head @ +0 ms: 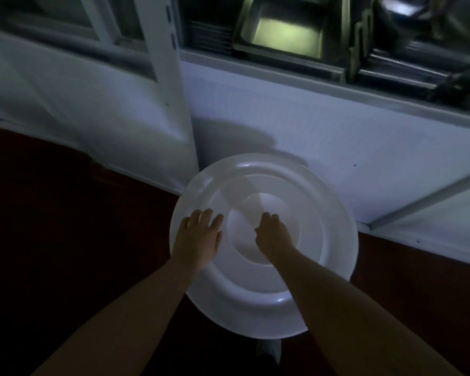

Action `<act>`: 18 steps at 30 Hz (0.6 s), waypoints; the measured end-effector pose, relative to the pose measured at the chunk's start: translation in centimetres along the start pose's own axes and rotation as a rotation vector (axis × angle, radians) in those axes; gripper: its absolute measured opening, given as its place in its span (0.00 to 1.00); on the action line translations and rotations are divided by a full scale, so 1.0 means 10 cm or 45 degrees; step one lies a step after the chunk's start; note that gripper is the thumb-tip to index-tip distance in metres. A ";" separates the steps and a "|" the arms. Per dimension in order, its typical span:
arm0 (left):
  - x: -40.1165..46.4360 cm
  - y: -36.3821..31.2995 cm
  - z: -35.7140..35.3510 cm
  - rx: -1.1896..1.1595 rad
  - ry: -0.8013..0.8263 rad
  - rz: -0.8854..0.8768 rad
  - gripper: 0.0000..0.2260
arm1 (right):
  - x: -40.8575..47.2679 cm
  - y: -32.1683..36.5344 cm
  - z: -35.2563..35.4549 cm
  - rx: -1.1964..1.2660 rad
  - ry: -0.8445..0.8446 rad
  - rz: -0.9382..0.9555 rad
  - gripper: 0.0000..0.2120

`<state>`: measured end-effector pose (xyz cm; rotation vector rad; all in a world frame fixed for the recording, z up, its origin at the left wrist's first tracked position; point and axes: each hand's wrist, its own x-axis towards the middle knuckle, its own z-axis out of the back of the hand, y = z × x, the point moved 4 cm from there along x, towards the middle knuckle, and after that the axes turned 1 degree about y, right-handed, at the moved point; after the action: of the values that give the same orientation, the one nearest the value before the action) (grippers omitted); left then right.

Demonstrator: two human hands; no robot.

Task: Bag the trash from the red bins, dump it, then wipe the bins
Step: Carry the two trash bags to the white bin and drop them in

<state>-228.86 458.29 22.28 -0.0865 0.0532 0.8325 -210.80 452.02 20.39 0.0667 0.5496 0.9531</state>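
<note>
Hands on the white lid
You're pressing your flat left hand [198,234] at nine o'clock on the lid [296,240], while your right hand [272,234] is curling at its centre; lifting unevenly risks it slipping.

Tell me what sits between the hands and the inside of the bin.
A round white lid covers the whole top. The left hand lies flat on its outer ring and the right hand curls at its raised centre. Neither the bin below nor its contents can be seen.

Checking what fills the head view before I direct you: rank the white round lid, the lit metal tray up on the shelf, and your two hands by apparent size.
1. White round lid, clearly largest.
2. Lit metal tray, though it sits farther away.
3. Left hand and right hand, which look alike, so no ranking between them.
</note>
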 end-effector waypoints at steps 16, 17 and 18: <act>0.94 -1.05 -1.31 -0.014 0.276 -0.001 0.23 | 0.96 -1.34 -0.43 0.089 0.054 -0.066 0.15; 0.95 -1.05 -1.34 -0.018 0.279 0.001 0.23 | 0.99 -1.35 -0.45 0.095 0.054 -0.064 0.15; 0.96 -1.04 -1.36 -0.021 0.279 0.002 0.23 | 1.02 -1.36 -0.47 0.098 0.056 -0.060 0.16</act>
<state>-214.85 457.08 8.51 -0.1931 0.2525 0.8223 -198.13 451.17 8.18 0.1017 0.6257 0.8894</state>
